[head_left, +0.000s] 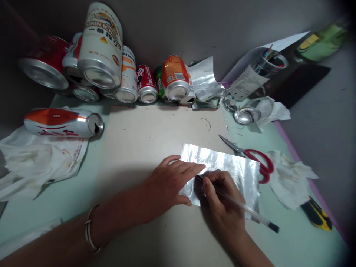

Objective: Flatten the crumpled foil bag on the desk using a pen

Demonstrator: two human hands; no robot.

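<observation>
A silvery metal sheet (222, 159), with a wavy, shiny surface, lies on a pale board (133, 137). My left hand (172, 181) rests flat across the sheet's left end, fingers stretched out and holding nothing. In my right hand (225, 200) is a clear-barrelled pen (250, 212), gripped between thumb and fingers. Its tip points at the sheet close to my left fingertips, and the exact contact is hidden by my fingers. Red-handled scissors (250, 154) lie at the sheet's upper right edge, partly beneath it.
Several drink cans (102, 48) are stacked along the back wall. A can (63, 122) lies on its side at left above crumpled tissue (25, 159). At right are more tissue (292, 178), a yellow-black utility knife (317, 213), a pen-filled cup (253, 76) and cut metal (204, 79).
</observation>
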